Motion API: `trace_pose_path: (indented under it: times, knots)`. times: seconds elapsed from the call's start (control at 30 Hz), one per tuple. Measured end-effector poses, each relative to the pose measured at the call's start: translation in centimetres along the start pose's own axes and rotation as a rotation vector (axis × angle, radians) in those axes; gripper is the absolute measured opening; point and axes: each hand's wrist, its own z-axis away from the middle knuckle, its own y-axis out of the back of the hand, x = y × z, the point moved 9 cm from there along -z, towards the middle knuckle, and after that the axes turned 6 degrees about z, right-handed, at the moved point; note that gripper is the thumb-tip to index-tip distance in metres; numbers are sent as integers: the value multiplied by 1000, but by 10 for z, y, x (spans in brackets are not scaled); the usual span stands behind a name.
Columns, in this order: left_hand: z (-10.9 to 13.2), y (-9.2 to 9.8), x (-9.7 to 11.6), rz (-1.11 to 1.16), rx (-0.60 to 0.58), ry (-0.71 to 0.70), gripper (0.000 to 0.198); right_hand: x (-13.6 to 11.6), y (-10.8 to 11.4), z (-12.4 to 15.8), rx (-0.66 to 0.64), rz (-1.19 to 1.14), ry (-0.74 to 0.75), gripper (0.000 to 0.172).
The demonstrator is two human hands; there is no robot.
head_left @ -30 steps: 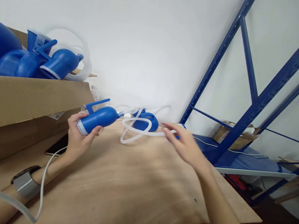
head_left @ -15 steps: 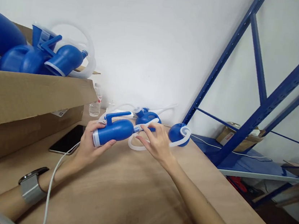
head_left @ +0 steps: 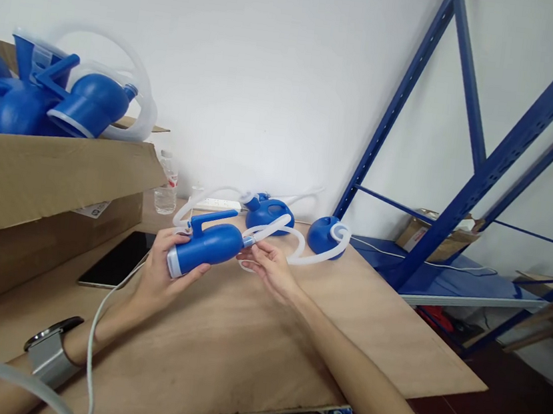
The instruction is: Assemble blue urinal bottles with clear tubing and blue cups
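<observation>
Presently, the step in hand appears to be joining the hose (head_left: pixel 274 227) to the cup (head_left: pixel 216 243). My left hand (head_left: pixel 161 267) is closed around the cup near its white rim (head_left: pixel 174 264), below the handle (head_left: pixel 212 217); the spout (head_left: pixel 249 241) points toward my right hand (head_left: pixel 271 270). At the spout, my right thumb and fingers are narrowly spaced; I cannot tell whether they pinch it or the hose. Next, the work likely calls for a steady left grip while the right seats the hose squarely. Beyond my right hand rest 2 bottles (head_left: pixel 322 236).
</observation>
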Motion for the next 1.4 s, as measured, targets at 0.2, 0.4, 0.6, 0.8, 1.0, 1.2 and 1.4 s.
trace_pose_path:
  times: [0.2, 0.4, 0.6, 0.8, 1.0, 1.2, 1.4]
  knots:
    - [-1, -1, -1, -8, -6, 19, 54, 9, -2, 0, -81, -36, -28, 44]
    - [1, -3, -5, -24, -37, 16, 54, 8, -3, -4, -94, 122, 26, 53]
    - [2, -3, -5, -30, -42, -1, 54, 6, 0, -4, -89, 181, 98, 47]
    - [1, -3, -3, -33, -43, -9, 53, -2, 3, -1, -42, 222, 123, 45]
    - [3, -2, -2, -22, -52, -46, 53, -9, 4, 1, -20, 281, 153, 43]
    - [3, 2, -5, -39, -34, -49, 51, -31, 6, 10, 36, 499, 275, 35]
    - [15, 6, -11, -62, 9, -154, 62, -40, -9, 20, 20, 545, 309, 34]
